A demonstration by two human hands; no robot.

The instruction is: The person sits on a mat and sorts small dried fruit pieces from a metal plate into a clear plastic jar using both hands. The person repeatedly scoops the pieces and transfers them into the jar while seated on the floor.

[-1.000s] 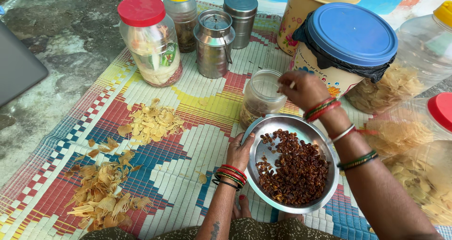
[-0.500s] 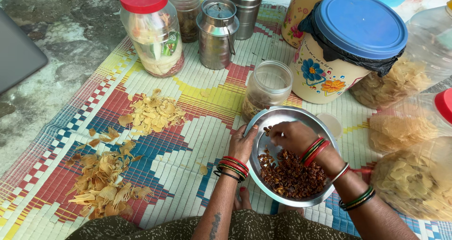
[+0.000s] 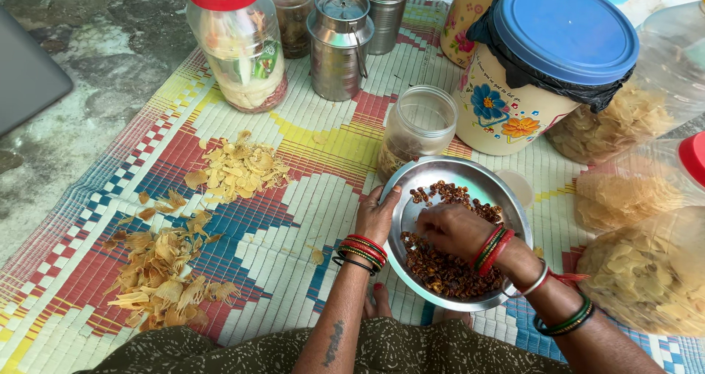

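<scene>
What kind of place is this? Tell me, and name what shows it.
Probably a home floor or courtyard used for sorting dried food. A colourful woven mat lies on rough stone ground, storage jars and steel canisters stand along it, and both hands work at a steel bowl of brown dried pieces.

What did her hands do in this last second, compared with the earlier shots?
The right hand came down from above the open jar into the steel bowl and now rests on the brown bits. The left hand kept hold of the bowl's rim. The jars and the piles of crisps on the mat did not move.
</scene>
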